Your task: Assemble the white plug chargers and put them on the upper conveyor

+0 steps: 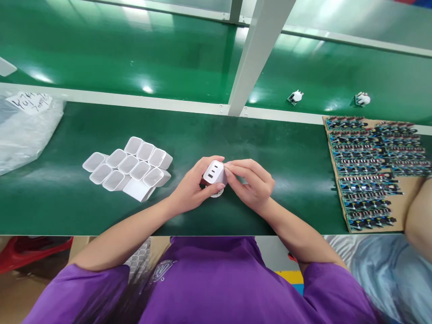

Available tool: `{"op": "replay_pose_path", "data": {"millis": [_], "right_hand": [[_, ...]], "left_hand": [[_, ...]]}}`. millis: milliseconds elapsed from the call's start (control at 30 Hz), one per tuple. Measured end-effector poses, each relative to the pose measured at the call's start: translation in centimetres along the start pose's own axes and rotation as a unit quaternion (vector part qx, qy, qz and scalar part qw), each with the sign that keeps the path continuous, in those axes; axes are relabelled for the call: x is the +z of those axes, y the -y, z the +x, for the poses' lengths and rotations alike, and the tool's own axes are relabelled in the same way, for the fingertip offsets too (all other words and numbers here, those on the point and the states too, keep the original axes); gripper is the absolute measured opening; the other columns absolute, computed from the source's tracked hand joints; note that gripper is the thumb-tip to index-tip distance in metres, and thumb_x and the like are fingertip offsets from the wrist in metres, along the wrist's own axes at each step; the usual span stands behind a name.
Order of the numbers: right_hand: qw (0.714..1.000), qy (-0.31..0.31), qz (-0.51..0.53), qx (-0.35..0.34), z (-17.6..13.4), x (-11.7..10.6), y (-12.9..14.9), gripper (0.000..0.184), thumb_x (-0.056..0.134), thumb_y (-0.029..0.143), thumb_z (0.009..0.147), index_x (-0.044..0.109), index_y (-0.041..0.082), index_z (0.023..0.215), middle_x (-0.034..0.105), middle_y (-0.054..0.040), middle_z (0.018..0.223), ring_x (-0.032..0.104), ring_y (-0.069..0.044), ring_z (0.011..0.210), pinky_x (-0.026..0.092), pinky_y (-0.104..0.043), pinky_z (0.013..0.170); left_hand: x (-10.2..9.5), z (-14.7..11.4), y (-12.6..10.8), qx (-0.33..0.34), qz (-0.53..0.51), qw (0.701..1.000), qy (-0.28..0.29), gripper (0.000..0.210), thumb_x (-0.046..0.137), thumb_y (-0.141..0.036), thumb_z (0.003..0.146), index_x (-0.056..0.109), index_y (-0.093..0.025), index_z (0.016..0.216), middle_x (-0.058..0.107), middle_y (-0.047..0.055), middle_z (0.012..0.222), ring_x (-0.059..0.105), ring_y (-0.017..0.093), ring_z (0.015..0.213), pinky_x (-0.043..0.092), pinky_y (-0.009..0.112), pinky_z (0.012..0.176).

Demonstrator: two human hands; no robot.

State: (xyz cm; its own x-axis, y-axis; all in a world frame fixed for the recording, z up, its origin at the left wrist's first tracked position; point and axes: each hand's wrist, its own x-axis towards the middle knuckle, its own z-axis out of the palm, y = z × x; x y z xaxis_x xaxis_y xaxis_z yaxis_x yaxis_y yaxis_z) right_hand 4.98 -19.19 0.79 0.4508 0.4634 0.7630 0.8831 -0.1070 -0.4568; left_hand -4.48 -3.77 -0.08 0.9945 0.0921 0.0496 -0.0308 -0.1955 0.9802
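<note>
A white charger (213,172) with several port slots in its end face is tilted up toward me at the middle of the bench. My left hand (193,186) wraps round it, thumb on the near side and fingers on the far side. At the charger's right edge, the fingertips of my right hand (253,183) are pinched together; whether something small is between them is hidden. Part of a white round thing (218,194) shows just below the charger. To the left stands a cluster of white charger housings (128,165), one of them (139,190) lying on its side.
Circuit board assemblies (362,164) stand in rows on a cardboard sheet (410,193) at right. Two small white parts (296,96) (362,99) lie on the raised ledge behind. A plastic bag (30,130) rests at left. A metal post (251,58) rises behind my hands. Another person's arm (420,218) is at far right.
</note>
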Motion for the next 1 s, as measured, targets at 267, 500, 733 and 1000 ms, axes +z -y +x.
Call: {"op": "replay_pose_path", "data": {"millis": [267,500,733,1000], "right_hand": [[0.998,0.011,-0.034,-0.053,-0.1,-0.3,-0.2,0.019,0.065,0.01,0.089,0.069,0.023,0.103,0.076,-0.0038,0.091,0.073,-0.015,0.077,0.064,-0.023,0.068],[0.998,0.022,-0.031,-0.041,0.1,-0.7,-0.1,0.019,0.065,0.011,0.089,0.069,0.024,0.102,0.076,-0.003,0.09,0.073,-0.014,0.075,0.063,-0.021,0.066],[0.996,0.024,-0.036,-0.076,-0.1,-0.9,-0.6,0.03,0.066,0.009,0.087,0.069,0.023,0.113,0.076,-0.0013,0.096,0.074,-0.014,0.078,0.064,-0.022,0.069],[0.993,0.068,-0.034,-0.093,-1.2,0.1,-0.4,0.033,0.06,0.011,0.092,0.062,0.018,0.124,0.073,-0.0081,0.105,0.073,-0.02,0.096,0.066,-0.029,0.081]], "left_hand": [[-0.4,0.1,0.0,0.082,0.158,0.983,-0.051,0.049,0.062,-0.045,0.089,0.052,-0.022,0.131,0.064,0.01,0.118,0.061,0.023,0.106,0.053,0.038,0.091],[-0.3,0.0,-0.1,0.135,0.185,0.971,-0.065,0.048,0.063,-0.04,0.09,0.05,-0.025,0.134,0.064,0.009,0.122,0.061,0.021,0.109,0.053,0.035,0.09],[-0.3,-0.2,0.1,0.11,0.249,0.96,-0.072,0.053,0.06,-0.047,0.09,0.049,-0.023,0.137,0.063,0.009,0.125,0.06,0.023,0.112,0.052,0.039,0.096],[-0.3,-0.2,0.0,0.118,0.234,0.959,-0.106,0.056,0.05,-0.031,0.094,0.036,-0.021,0.147,0.066,0.009,0.121,0.065,0.019,0.103,0.053,0.033,0.09]]}}
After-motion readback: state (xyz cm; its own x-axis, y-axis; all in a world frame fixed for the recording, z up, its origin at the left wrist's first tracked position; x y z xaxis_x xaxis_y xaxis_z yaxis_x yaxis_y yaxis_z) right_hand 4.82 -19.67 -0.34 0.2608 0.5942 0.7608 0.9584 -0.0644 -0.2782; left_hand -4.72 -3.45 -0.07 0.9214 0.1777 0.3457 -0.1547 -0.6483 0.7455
